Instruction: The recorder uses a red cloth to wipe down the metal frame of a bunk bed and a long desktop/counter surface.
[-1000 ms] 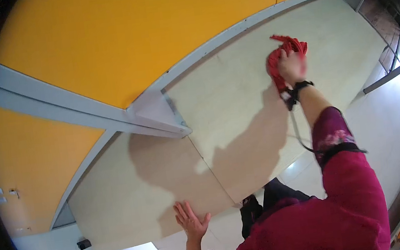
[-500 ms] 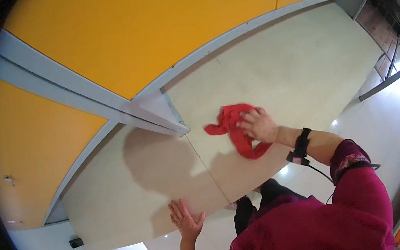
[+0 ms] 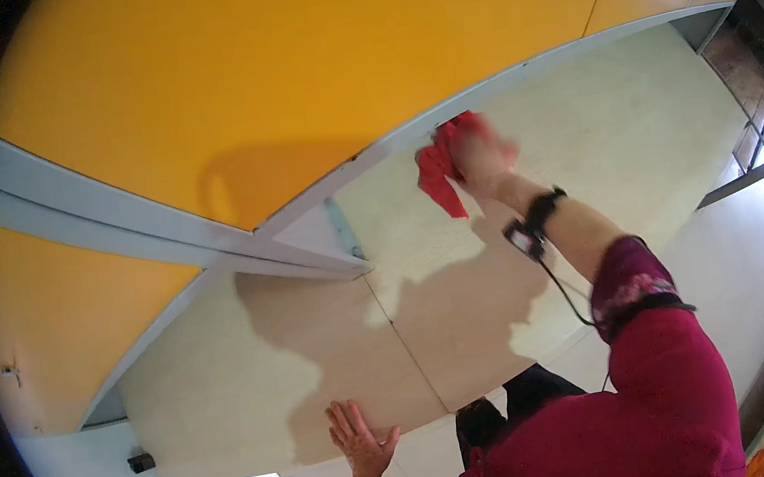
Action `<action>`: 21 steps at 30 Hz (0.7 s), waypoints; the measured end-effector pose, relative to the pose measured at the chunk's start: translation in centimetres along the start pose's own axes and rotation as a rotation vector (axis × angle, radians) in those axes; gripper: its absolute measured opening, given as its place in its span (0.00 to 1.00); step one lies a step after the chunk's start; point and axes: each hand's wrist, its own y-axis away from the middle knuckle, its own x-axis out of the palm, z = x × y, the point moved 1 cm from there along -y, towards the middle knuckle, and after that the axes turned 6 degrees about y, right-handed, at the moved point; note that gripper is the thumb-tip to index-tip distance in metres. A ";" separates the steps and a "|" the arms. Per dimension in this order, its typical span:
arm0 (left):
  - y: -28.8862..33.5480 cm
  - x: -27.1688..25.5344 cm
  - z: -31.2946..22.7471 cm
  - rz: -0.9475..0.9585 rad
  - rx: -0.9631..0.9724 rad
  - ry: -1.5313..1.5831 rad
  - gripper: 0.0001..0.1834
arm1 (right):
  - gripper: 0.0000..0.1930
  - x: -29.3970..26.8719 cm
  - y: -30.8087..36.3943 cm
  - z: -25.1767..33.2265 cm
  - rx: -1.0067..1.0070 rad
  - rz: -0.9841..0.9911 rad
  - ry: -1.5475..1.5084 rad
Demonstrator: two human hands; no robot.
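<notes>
At the far side of a pale cream tabletop (image 3: pixel 617 133), a crumpled red cloth (image 3: pixel 436 175) lies against the foot of a yellow panel. My right hand (image 3: pixel 483 154) is on the cloth, pressing it to the surface. Motion blurs its fingers, and part of the cloth is hidden under it. One loose end of the cloth trails toward me. My left hand (image 3: pixel 359 440) rests flat at the tabletop's near edge, fingers spread, holding nothing.
Tall yellow panels (image 3: pixel 283 50) in grey frames (image 3: pixel 101 201) rise behind the tabletop. A grey post juts out over the seam between two table sections. A small black object (image 3: pixel 142 463) sits beyond the left end. Metal railings stand at far right.
My right hand has pushed the red cloth away from me, from mid-table to the base of the yellow panel. My left hand stays nearly in place. My view has shifted slightly.
</notes>
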 end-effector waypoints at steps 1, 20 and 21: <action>0.0 -0.1 -0.1 -0.004 0.003 0.002 0.53 | 0.25 0.0 2.5 0.1 -0.067 -0.031 0.055; 0.0 0.8 0.5 -0.008 0.002 -0.011 0.54 | 0.13 -1.5 7.5 0.5 -0.206 0.219 -0.009; -0.2 1.0 0.3 -0.014 0.007 -0.006 0.54 | 0.13 -2.4 9.9 -0.1 -0.247 0.372 -0.152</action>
